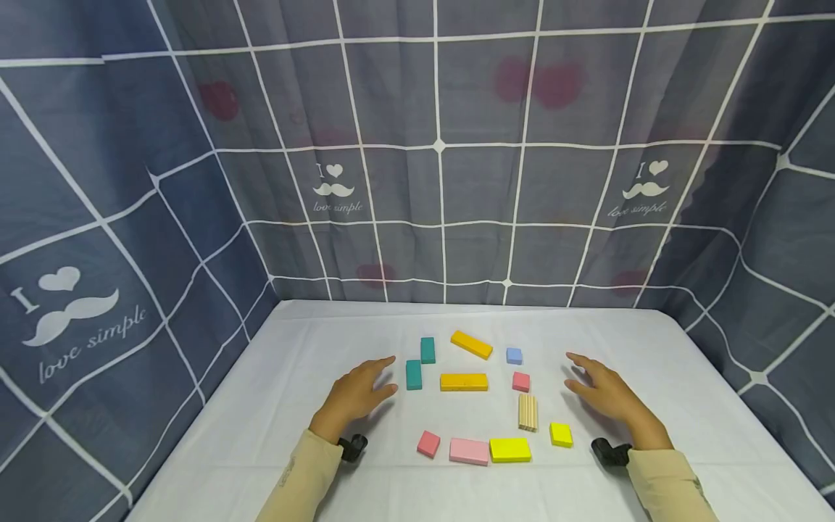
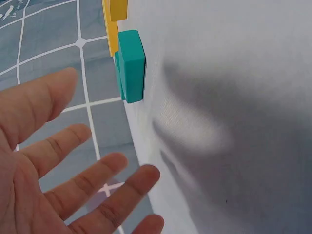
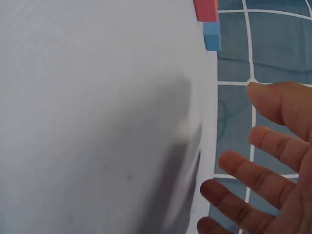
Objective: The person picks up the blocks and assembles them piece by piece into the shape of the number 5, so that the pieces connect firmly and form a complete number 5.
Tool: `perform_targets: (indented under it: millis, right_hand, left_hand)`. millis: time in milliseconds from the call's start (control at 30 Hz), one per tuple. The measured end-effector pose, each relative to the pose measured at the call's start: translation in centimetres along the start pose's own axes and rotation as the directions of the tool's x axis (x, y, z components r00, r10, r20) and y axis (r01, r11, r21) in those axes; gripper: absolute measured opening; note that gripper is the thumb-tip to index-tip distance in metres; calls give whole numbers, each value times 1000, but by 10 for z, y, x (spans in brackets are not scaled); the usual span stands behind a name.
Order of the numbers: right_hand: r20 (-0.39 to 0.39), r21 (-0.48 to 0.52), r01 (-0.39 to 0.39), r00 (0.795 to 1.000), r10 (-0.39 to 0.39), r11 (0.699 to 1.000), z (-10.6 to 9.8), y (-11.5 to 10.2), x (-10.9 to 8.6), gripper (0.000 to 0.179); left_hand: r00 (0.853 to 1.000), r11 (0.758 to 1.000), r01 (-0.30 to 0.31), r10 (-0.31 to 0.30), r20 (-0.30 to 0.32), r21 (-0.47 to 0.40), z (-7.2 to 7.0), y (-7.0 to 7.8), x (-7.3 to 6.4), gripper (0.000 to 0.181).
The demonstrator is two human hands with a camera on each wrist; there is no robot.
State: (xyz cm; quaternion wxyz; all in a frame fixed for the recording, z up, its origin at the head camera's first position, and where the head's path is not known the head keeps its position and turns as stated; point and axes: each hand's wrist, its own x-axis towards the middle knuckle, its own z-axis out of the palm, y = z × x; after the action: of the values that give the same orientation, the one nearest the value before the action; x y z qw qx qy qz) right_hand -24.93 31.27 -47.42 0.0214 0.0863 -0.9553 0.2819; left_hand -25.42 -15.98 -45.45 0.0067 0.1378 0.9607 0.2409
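My left hand (image 1: pixel 355 394) hovers over the left of the table with fingers spread and nothing held. Nearest to it are two teal blocks (image 1: pixel 414 375), one of them standing out in the left wrist view as a teal block (image 2: pixel 131 67). My right hand (image 1: pixel 605 391) hovers at the right, fingers apart, also holding nothing. A small blue block (image 1: pixel 514 356) and a small red block (image 1: pixel 520 381) lie to its left. Between the hands are two orange-yellow blocks (image 1: pixel 464 382) and a ridged cream-coloured piece (image 1: pixel 528 412).
Closer to me lie a red block (image 1: pixel 428 444), a pink block (image 1: pixel 468 451), a yellow block (image 1: pixel 510 449) and a smaller yellow block (image 1: pixel 561 434). A white cloth covers the table (image 1: pixel 365 493). Grey checked curtains (image 1: pixel 404 181) hang behind it and at both sides.
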Motion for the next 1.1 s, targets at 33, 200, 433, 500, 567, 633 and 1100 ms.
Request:
perform_targets:
  millis: [33, 200, 433, 500, 567, 633, 1100]
  right_hand:
    - [1, 4, 18, 1000, -18, 1000, 1, 0, 1, 63]
    - [7, 25, 83, 996, -84, 996, 3, -1, 9, 58]
    - [41, 81, 122, 991, -126, 989, 3, -6, 21, 54]
    - [44, 103, 140, 988, -145, 985, 3, -6, 23, 52]
    - [40, 126, 163, 985, -169, 979, 4, -6, 26, 51]
    - [43, 146, 180, 981, -188, 973, 5, -5, 29, 50]
    - [101, 319, 105, 984, -144, 942, 9, -1, 54, 49]
  left_hand:
    - [1000, 1000, 3, -3, 6, -15, 0, 0, 1, 58]
    - [1000, 998, 3, -2, 9, -65, 3, 0, 7, 55]
    - [999, 988, -14, 20, 33, -154, 3, 2, 22, 52]
    - [999, 985, -12, 20, 45, -173, 3, 2, 27, 52]
    - [998, 981, -5, 16, 56, -192, 3, 4, 30, 52]
    - [998, 978, 5, 9, 67, -211, 4, 5, 34, 52]
    - [989, 928, 106, -62, 134, -356, 10, 5, 54, 53]
